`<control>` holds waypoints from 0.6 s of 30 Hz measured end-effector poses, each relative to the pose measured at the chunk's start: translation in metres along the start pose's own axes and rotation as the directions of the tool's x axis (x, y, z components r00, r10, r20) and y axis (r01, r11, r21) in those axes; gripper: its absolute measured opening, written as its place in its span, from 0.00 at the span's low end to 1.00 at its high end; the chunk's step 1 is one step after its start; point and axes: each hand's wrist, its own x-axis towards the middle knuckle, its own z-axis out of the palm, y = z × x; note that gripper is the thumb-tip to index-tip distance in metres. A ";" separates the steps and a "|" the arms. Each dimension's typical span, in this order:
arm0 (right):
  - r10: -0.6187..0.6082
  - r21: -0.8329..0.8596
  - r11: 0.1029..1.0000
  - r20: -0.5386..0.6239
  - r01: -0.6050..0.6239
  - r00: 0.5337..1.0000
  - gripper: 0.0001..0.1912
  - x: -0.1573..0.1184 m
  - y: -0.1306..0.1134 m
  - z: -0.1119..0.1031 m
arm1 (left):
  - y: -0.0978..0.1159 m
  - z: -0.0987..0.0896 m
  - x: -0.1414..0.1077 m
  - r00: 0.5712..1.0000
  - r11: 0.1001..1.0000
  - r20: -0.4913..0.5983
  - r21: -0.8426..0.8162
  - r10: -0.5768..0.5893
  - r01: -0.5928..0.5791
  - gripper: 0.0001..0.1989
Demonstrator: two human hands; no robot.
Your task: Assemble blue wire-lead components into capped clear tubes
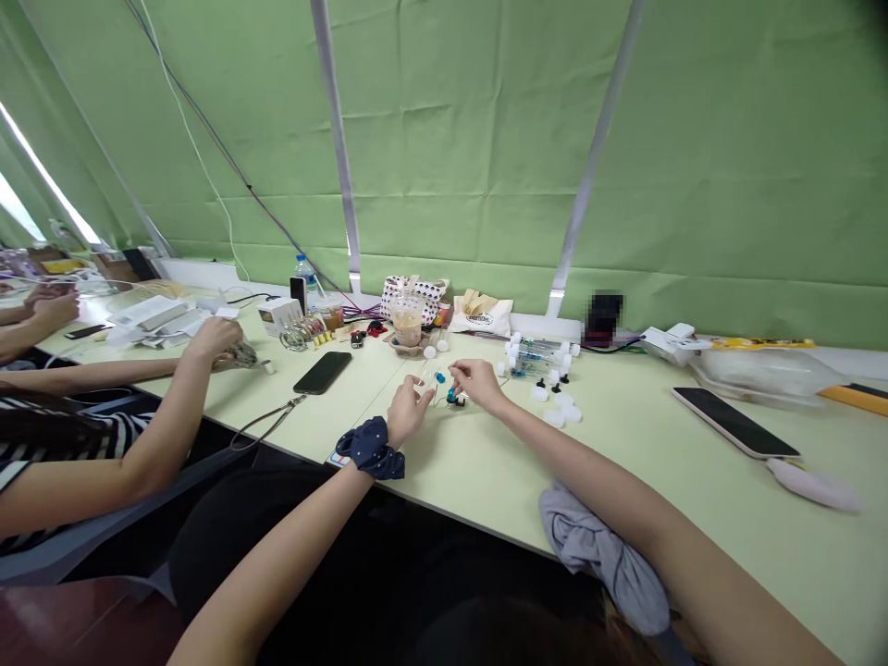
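My left hand (pixel 409 411), with a dark blue scrunchie (pixel 373 448) at its wrist, is at the middle of the pale table (pixel 486 481). Its thumb and fingers are curled towards a clear part too small to make out. Facing it, my right hand (pixel 477 385) is pinched round something tiny. Between the hands a small blue piece (pixel 440 377) shows near a thin wire. Below my right fingertips sits a blue and black part (pixel 454 399). Clear tubes with blue pieces (pixel 537 355) and white caps (pixel 553 418) lie right of my right hand.
A dark phone (pixel 323 373) with a strap lies to the left. Behind my hands stand a plastic cup (pixel 407 322) and a white pouch (pixel 481 314). Another phone (pixel 735 423) lies right. At left, a person's hands (pixel 220 340) hold a bundle. Grey cloth (pixel 600 555) hangs at the front edge.
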 end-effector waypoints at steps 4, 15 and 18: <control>-0.129 0.242 0.955 -0.179 0.171 0.975 0.16 0.007 -0.016 -0.029 | 0.000 0.003 -0.002 0.999 1.000 0.044 -0.001 0.002 -0.002 0.15; -0.260 0.456 0.859 -0.001 0.232 0.966 0.22 0.000 -0.030 -0.020 | 0.002 0.008 -0.001 0.983 0.986 0.109 -0.086 0.150 -0.141 0.14; -0.254 0.436 0.873 0.026 0.218 0.967 0.23 0.000 -0.023 -0.017 | 0.002 0.010 -0.002 0.982 0.985 0.113 -0.105 0.149 -0.137 0.14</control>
